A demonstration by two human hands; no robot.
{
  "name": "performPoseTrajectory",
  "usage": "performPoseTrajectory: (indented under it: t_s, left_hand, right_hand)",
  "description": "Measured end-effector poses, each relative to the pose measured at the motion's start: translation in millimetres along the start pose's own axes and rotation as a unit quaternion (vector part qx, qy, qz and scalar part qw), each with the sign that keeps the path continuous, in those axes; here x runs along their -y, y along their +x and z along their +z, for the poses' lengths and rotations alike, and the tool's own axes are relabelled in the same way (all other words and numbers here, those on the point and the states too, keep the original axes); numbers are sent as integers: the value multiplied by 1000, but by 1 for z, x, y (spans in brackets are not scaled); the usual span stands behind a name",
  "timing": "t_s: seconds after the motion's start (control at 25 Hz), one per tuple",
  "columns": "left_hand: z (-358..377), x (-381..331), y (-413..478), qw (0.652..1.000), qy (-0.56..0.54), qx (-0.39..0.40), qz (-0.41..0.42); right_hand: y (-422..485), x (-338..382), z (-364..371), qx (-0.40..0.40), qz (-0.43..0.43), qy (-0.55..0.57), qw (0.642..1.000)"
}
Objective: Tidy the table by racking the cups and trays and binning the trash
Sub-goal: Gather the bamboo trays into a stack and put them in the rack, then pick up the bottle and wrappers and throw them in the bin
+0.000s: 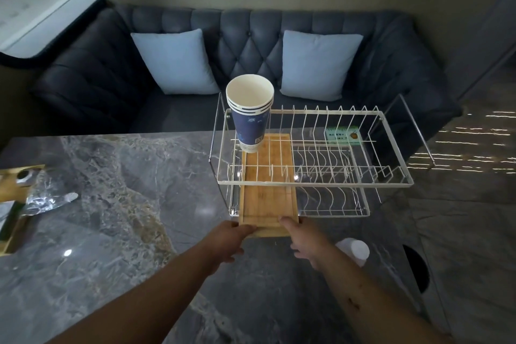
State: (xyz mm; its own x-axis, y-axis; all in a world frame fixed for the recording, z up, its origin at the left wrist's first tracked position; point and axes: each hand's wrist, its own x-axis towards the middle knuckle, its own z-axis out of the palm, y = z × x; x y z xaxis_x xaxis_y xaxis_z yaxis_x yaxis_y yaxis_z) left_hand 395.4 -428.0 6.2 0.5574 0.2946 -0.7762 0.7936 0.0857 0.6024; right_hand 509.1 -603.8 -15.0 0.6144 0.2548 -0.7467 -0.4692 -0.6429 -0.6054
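Left hand: the left hand [230, 241] is at the near left corner of the bamboo tray [268, 198], thumb on top and fingers curled below, pinching it.
Right hand: the right hand [305, 244] lays only its thumb on the tray's near right corner; the other fingers are spread loose and hold nothing, likely to steady and push rather than lift.
Tray: it lies flat and lengthways in the lower tier of the wire rack [335, 183], at the left end, with its near end jutting out past the rack's front.
Step, as I judge it: seating the tray in the rack; a square push from both corners should keep it from snagging on the wires.
Cups: a nested stack of paper cups [251, 126] stands upright at the upper tier's far left corner, above the tray.
Left to do: at the worktop's [125, 204] left edge a second tray [11, 184] carries crumpled plastic [44, 198].
Beside the right hand: a white container [354, 250], too blurred to name.
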Motion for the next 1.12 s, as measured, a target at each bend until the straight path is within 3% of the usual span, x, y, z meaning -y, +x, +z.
performPoseTrajectory:
  t_s: [0.24, 0.36, 0.48, 0.6, 0.68, 0.96, 1.12]
  left_hand:
    - [-17, 17, -5, 992, 114, 52, 13]
    - [-25, 26, -3, 969, 232, 80, 35]
    - [-29, 32, -5, 916, 388, 82, 64]
    - [-31, 39, -12, 825, 546, 109, 100]
    - [-33, 43, -17, 787, 592, 141, 105]
    - [-22, 46, -26, 684, 703, 156, 117]
    - [-4, 36, -24, 677, 711, 150, 118]
  right_hand:
    - [-16, -17, 3, -31, -20, -127, 991]
    - [-31, -28, 8, -7, -33, -181, 983]
    - [-50, -36, 17, 11, -23, -272, 962]
    - [-73, -51, 25, 15, -2, -331, 944]
    - [-87, -63, 29, 34, 0, -353, 935]
    - [-126, -87, 12, 24, 37, -400, 915]
    - [-130, -94, -24, -6, 9, -377, 926]
